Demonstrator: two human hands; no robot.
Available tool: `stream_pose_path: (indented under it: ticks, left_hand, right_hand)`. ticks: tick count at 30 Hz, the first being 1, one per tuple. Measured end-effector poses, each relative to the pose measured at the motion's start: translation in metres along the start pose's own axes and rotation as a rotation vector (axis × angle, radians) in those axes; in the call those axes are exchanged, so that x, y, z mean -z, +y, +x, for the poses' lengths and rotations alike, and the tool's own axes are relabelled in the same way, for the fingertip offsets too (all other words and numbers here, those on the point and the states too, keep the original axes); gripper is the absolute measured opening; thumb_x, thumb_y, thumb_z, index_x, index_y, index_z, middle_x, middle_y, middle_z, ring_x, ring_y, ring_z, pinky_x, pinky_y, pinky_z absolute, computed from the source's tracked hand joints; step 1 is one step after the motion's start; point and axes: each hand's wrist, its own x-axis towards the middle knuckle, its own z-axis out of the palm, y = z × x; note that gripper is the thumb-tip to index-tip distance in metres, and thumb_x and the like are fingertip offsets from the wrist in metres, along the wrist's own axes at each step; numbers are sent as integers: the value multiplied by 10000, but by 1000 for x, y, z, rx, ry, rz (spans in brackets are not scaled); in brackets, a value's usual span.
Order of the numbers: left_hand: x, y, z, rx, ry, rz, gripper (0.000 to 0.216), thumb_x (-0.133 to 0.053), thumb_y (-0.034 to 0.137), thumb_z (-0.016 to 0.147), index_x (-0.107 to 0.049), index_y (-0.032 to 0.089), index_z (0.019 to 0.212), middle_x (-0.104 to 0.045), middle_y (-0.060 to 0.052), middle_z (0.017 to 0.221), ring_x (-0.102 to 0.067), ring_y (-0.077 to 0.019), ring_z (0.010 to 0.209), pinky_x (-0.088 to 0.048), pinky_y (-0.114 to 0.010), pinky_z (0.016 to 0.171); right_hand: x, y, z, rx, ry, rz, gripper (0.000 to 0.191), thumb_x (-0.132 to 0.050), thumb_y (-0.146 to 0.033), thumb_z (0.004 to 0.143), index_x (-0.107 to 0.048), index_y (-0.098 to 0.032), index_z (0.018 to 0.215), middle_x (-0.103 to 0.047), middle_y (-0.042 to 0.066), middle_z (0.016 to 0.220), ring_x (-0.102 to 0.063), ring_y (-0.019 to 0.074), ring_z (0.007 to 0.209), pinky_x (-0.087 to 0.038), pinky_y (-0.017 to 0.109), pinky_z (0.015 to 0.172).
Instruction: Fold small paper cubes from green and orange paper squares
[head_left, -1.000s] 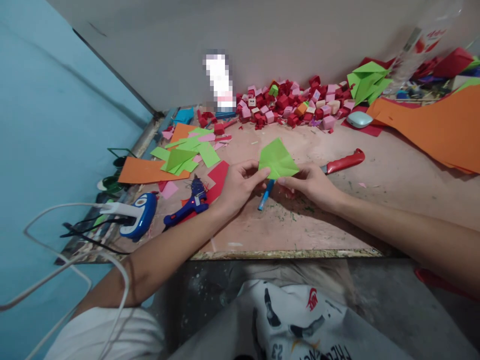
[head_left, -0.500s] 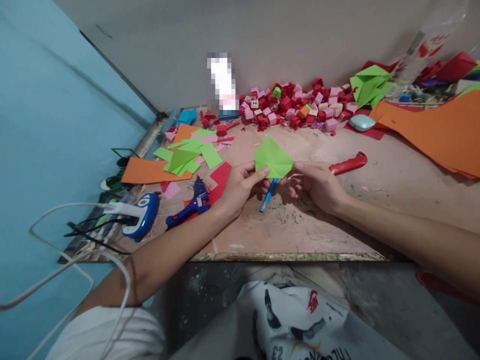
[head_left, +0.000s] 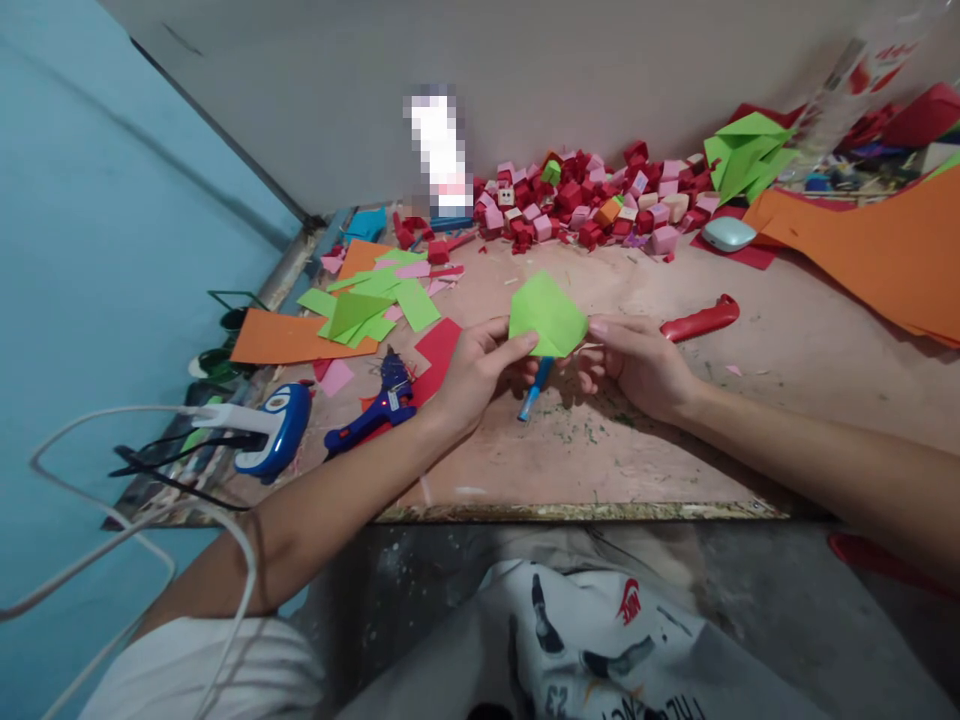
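Note:
A piece of light green paper [head_left: 550, 312], creased and with some corners folded, is held up between both hands above the table. My left hand [head_left: 484, 370] pinches its left edge, thumb on top and the other fingers underneath. At the right corner, my right hand [head_left: 637, 365] grips the paper between thumb and fingertips, the remaining fingers curled below. A blue pen [head_left: 535, 392] shows under the paper, pointing toward the table's front edge; its upper end is hidden. To the right of my right hand lies a red-handled cutter [head_left: 701, 320].
Small folded red and pink paper cubes [head_left: 577, 205] are heaped at the back. Green paper strips [head_left: 367, 305] and a blue glue gun [head_left: 379, 405] lie left, near a blue power socket [head_left: 279, 428] with cables. Orange sheets [head_left: 870, 255] and a clear bottle [head_left: 840, 100] are at right.
The view has shifted slightly. Both hands keep their hold on the green paper, whose surface catches the light a little differently, as if tilted slightly.

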Motion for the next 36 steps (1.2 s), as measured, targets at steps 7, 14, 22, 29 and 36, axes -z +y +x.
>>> stream_pose_path:
  ticks: [7, 14, 22, 29, 36]
  left_hand:
    - [-5, -2, -3, -66, -52, 97, 313, -882, 449, 813, -774, 159, 861, -707, -18, 721, -625, -124, 620, -528, -245, 596]
    - [-5, -1, -5, -128, -43, 281, 307, -868, 435, 827, -789, 139, 819, -738, -41, 764, -630, -143, 671, -496, -257, 631]
    - [-6, -4, -5, -160, -18, 349, 377, -905, 503, 800, -807, 140, 826, -757, -53, 780, -657, -166, 699, -536, -281, 681]
    - [-6, -5, -5, -193, -66, 350, 310, -886, 438, 821, -854, 151, 934, -814, -77, 871, -703, -181, 744, -555, -277, 691]
    - [-7, -2, -8, -223, -20, 379, 328, -842, 452, 882, -824, 144, 991, -805, -73, 934, -719, -193, 826, -571, -285, 760]
  right_hand:
    - [3, 6, 2, 16, 0, -65, 350, -888, -523, 864, -758, -201, 820, -655, -2, 696, -630, 144, 588, -494, 276, 574]
    - [-1, 1, 1, 24, 66, -259, 366, -903, -538, 824, -802, -187, 794, -674, 10, 644, -545, 122, 557, -432, 255, 526]
    - [-7, -1, 1, 29, 105, -302, 377, -938, -539, 765, -799, -189, 766, -654, -5, 630, -514, 107, 522, -383, 250, 469]
    - [-6, 2, 1, 44, 124, -320, 372, -951, -527, 747, -802, -187, 732, -663, 3, 628, -517, 111, 521, -395, 261, 478]
    - [-5, 2, 2, 69, 124, -323, 359, -958, -499, 754, -793, -181, 731, -660, -1, 636, -528, 105, 533, -419, 262, 509]
